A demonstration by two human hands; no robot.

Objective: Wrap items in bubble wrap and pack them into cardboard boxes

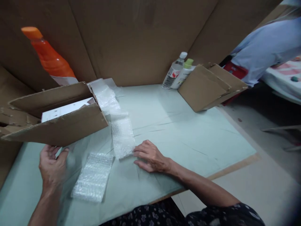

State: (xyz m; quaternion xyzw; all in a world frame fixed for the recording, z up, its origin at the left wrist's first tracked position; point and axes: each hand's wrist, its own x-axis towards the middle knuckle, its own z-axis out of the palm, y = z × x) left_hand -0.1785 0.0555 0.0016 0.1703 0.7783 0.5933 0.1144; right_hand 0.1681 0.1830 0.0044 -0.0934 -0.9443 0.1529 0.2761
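My left hand [52,163] is at the lower front edge of an open cardboard box [70,127]. Its fingers are bent and its thumb stands apart, with nothing visible between them; whether the fingertips touch the box I cannot tell. Inside that box a white carton or stack [66,110] shows. My right hand [150,157] rests on the table, fingers curved and thumb apart, fingertips at the right edge of a clear bubble wrap pouch [122,135]. Between my hands lies another bubble wrap pouch [93,177], flat on the table. More clear wrap [103,95] lies beside the box.
A pale green sheet [188,138] covers the table. Behind the box stands an orange bottle [53,59]. A water bottle [173,73], a white bottle with green cap [184,75] and a second cardboard box [203,89] are back right. Another person's blue-clad arm [263,47] shows beyond.
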